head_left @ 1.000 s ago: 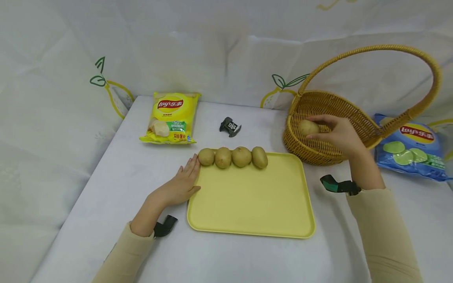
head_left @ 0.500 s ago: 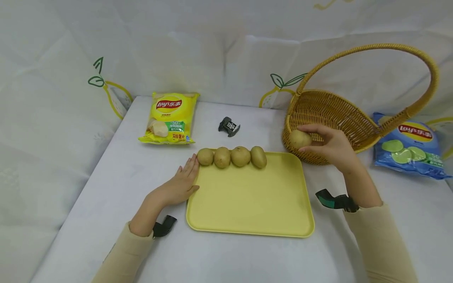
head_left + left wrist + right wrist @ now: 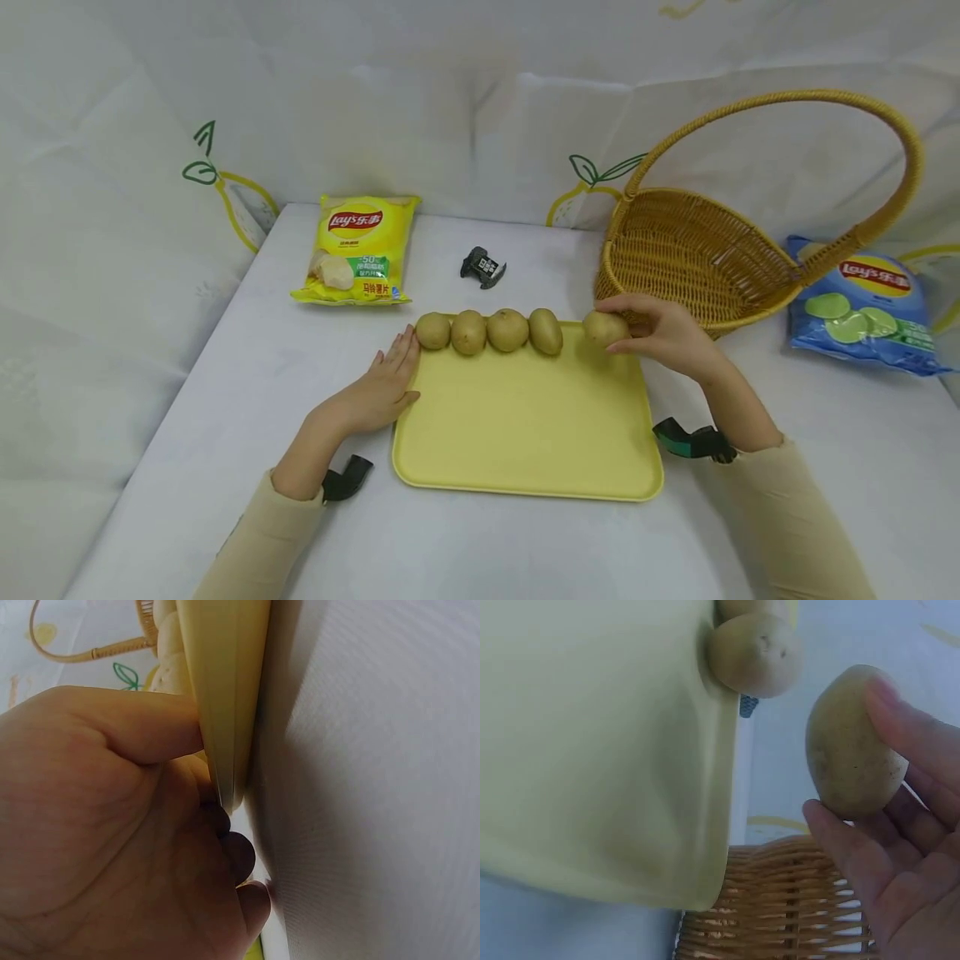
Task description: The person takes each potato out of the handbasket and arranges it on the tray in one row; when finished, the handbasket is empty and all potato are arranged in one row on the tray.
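My right hand pinches a potato between thumb and fingers over the far right corner of the yellow tray. In the right wrist view that potato hangs above the tray's level, apart from the others. Several potatoes stand in a row along the tray's far edge, from a round potato at the left to an oval potato. My left hand rests with extended fingers against the tray's left edge, and its thumb touches the rim in the left wrist view.
A wicker basket with a tall handle stands behind the tray's right corner. Farther right lies a blue chip bag. A yellow chip bag lies at the back left, and a small black object lies behind the potato row.
My right hand has carried the potato out of the basket, leftward and toward me, over the tray's corner. The left hand has stayed at the tray's edge.
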A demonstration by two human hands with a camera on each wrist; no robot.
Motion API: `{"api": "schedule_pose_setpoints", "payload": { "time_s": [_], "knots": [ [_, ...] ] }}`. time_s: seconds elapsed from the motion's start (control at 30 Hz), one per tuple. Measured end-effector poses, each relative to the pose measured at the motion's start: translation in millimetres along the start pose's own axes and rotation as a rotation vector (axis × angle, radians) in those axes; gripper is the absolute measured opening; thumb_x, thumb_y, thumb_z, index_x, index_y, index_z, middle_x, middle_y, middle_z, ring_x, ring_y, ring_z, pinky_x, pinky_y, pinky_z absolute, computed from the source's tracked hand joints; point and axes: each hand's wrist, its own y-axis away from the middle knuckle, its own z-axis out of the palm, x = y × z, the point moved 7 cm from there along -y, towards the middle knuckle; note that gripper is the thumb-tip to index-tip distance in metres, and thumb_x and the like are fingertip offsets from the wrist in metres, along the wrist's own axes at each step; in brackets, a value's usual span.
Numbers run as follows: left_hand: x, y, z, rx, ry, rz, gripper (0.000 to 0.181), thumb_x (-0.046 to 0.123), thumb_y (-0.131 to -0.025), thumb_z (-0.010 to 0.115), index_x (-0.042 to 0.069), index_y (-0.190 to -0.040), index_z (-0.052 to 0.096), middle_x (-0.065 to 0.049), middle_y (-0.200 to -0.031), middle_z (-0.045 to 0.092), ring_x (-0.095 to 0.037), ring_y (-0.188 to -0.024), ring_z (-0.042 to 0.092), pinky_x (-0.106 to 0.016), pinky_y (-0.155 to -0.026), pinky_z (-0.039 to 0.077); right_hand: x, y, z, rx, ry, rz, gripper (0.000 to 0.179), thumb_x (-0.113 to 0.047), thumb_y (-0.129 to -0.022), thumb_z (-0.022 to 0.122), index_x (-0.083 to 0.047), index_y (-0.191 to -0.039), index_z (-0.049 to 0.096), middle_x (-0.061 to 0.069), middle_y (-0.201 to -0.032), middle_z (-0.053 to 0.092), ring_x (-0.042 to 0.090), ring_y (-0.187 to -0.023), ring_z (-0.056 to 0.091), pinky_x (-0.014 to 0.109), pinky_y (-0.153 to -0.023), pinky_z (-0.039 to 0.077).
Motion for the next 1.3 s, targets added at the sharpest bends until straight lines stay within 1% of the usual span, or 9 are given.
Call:
{"api": "schedule_pose_setpoints", "payload": {
  "time_s": [0.13, 0.23, 0.37, 0.4, 0.67, 0.83, 1.1, 1.2, 1.3],
  "knots": [
    [-1.7, -0.6, 0.0, 0.003, 0.005, 0.002, 0.071, 0.012, -0.099, 0.045, -0.013, -0.144, -0.003, -0.026, -0.152, -0.016, -0.037, -0.141, -0.009, -0.058, -0.11, 0.005, 4.1, -6.0, 10.7, -0.048, 0.176, -0.007, 0.048, 0.001, -0.07, 0.08, -0.001, -0.116, 0.065, 0.013, -0.116, 0.063, 0.0, -0.105, 0.054, 0.016, -0.083, 0.047],
    [-0.7, -0.3, -0.8, 0.01, 0.013, 0.009, 0.07, 0.011, -0.099, 0.045, -0.014, -0.144, -0.002, -0.028, -0.152, -0.014, -0.039, -0.141, -0.008, -0.059, -0.109, 0.005, 7.8, -10.0, 17.3, -0.072, 0.234, 0.004, 0.049, -0.002, -0.069, 0.081, -0.001, -0.115, 0.066, 0.012, -0.114, 0.065, 0.012, -0.109, 0.055, 0.025, -0.089, 0.047],
    [2.9, 1.0, -3.0, 0.014, 0.023, 0.014, 0.067, 0.01, -0.099, 0.044, -0.015, -0.144, 0.0, -0.029, -0.152, -0.013, -0.04, -0.14, -0.006, -0.059, -0.109, 0.006, 15.7, -12.4, 22.5, -0.094, 0.211, 0.062, 0.05, -0.005, -0.07, 0.081, 0.001, -0.117, 0.064, 0.015, -0.116, 0.064, 0.029, -0.114, 0.055, 0.041, -0.092, 0.046],
    [3.7, 1.2, -3.4, 0.014, 0.023, 0.013, 0.067, 0.009, -0.099, 0.044, -0.015, -0.144, 0.0, -0.029, -0.152, -0.013, -0.04, -0.14, -0.006, -0.059, -0.109, 0.006, 17.8, -12.6, 23.1, -0.099, 0.201, 0.077, 0.051, -0.005, -0.07, 0.081, 0.002, -0.117, 0.064, 0.016, -0.117, 0.063, 0.03, -0.114, 0.054, 0.042, -0.092, 0.046],
    [5.2, 2.5, -3.9, 0.011, 0.016, 0.001, 0.069, 0.011, -0.099, 0.045, -0.015, -0.144, 0.0, -0.027, -0.152, -0.014, -0.039, -0.141, -0.007, -0.058, -0.11, 0.006, 26.2, -16.9, 25.0, -0.103, 0.25, 0.096, 0.051, -0.007, -0.07, 0.082, 0.0, -0.117, 0.064, 0.015, -0.116, 0.064, 0.03, -0.113, 0.055, 0.045, -0.091, 0.046],
    [4.0, 0.0, -1.6, 0.013, 0.009, 0.015, 0.069, 0.011, -0.099, 0.045, -0.015, -0.144, 0.0, -0.027, -0.152, -0.013, -0.039, -0.141, -0.006, -0.058, -0.11, 0.006, 26.3, -16.4, 25.8, -0.101, 0.252, 0.105, 0.052, -0.006, -0.069, 0.082, 0.001, -0.117, 0.064, 0.016, -0.116, 0.063, 0.031, -0.112, 0.055, 0.045, -0.091, 0.046],
    [2.4, -0.7, 0.7, 0.007, 0.008, 0.009, 0.071, 0.013, -0.099, 0.045, -0.012, -0.145, -0.002, -0.025, -0.153, -0.016, -0.036, -0.141, -0.008, -0.056, -0.11, 0.005, 28.9, -15.4, 26.8, -0.105, 0.239, 0.116, 0.051, -0.005, -0.07, 0.081, 0.001, -0.118, 0.063, 0.015, -0.117, 0.063, 0.031, -0.113, 0.055, 0.045, -0.092, 0.045],
    [2.8, 0.0, 0.3, 0.006, 0.018, 0.009, 0.071, 0.013, -0.098, 0.045, -0.013, -0.145, -0.002, -0.025, -0.152, -0.015, -0.037, -0.141, -0.009, -0.057, -0.11, 0.004, 29.2, -15.6, 28.4, -0.114, 0.24, 0.115, 0.052, -0.005, -0.071, 0.081, 0.001, -0.12, 0.062, 0.015, -0.119, 0.063, 0.031, -0.114, 0.054, 0.046, -0.093, 0.044],
    [1.4, 0.4, 0.4, 0.007, 0.011, 0.008, 0.072, 0.014, -0.098, 0.047, -0.013, -0.145, -0.001, -0.025, -0.153, -0.015, -0.037, -0.141, -0.008, -0.057, -0.11, 0.005, 26.6, -14.6, 30.1, -0.122, 0.269, 0.112, 0.053, -0.006, -0.073, 0.08, 0.001, -0.122, 0.06, 0.016, -0.124, 0.06, 0.033, -0.118, 0.051, 0.047, -0.097, 0.041]
  ]
}}
